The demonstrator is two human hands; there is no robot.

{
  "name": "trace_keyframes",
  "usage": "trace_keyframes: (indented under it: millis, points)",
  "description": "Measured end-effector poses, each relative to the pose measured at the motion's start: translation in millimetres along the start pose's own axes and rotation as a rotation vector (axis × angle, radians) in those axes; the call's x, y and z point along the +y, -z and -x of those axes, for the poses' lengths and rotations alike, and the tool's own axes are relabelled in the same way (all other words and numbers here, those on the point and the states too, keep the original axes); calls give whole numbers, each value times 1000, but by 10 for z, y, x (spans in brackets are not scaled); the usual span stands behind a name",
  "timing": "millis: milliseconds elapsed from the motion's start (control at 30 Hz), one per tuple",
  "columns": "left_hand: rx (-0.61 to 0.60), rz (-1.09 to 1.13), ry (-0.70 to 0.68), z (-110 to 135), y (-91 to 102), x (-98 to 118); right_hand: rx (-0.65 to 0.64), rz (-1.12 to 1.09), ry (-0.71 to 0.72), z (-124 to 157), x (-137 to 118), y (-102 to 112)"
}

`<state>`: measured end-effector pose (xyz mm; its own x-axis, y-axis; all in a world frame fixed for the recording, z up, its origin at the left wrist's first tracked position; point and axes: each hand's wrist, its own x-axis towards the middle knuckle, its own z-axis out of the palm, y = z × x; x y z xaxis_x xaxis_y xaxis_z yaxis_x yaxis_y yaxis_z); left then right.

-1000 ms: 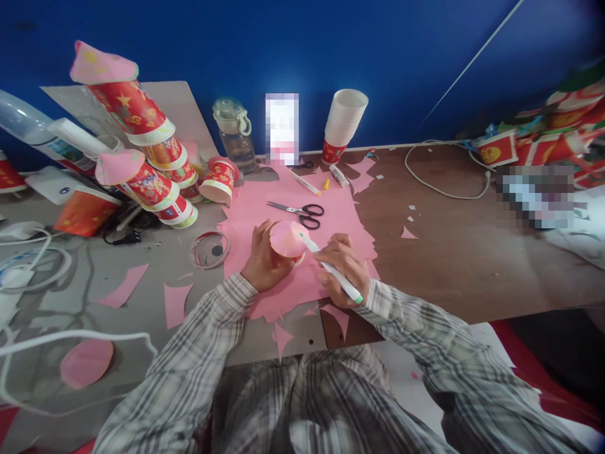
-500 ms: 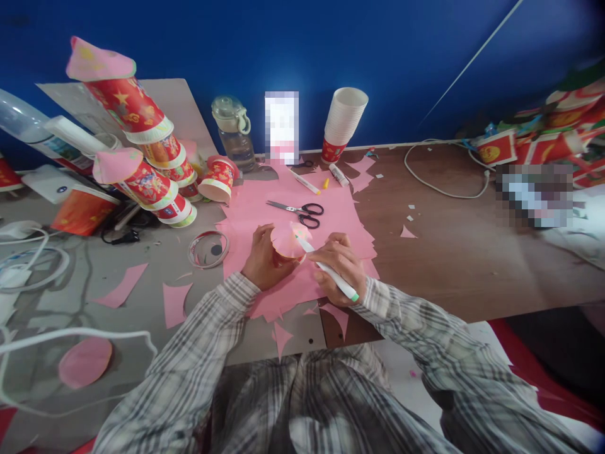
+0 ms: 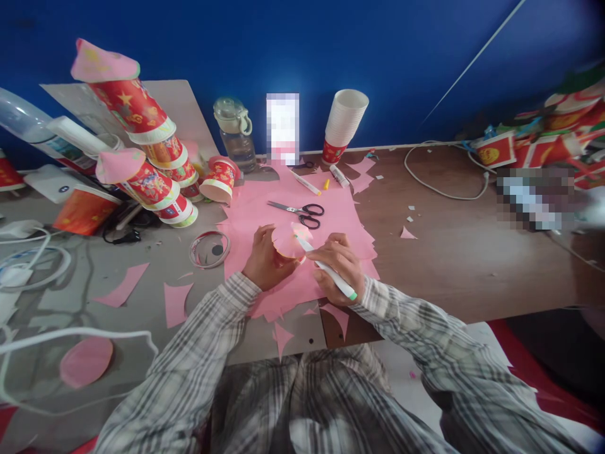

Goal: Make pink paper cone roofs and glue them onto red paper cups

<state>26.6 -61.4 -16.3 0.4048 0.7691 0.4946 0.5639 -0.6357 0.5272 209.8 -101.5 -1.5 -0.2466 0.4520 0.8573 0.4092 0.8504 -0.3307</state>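
Green-tailed white plastic marker [image 3: 338,279]: tip had been moved slightly inward over the shallow pink paper cone [image 3: 285,243] since a second earlier.
Cone's place: was set atop a red printed paper cup [image 3: 283,259], above flat pink paper sheets [image 3: 246,208].
Left hand [image 3: 265,261]: was curled around the cup.
Right hand [image 3: 343,261]: marker was pinched by thumb and fingers.
Inking: light strokes and a steadied cup seemed needed, lest paper be dented.

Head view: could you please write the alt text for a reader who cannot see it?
A left hand holds a red cup topped by a pink cone, while the right hand holds a marker, its tip at the cone. Pink paper lies beneath them, with scissors on it beyond the cup. Cup towers stand at left.
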Motion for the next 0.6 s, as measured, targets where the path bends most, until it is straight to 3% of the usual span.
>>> trace_keyframes:
  millis: [600]
  points:
    - [-6, -2, 32, 5, 11, 12, 6, -26, -8, 0, 16, -6]
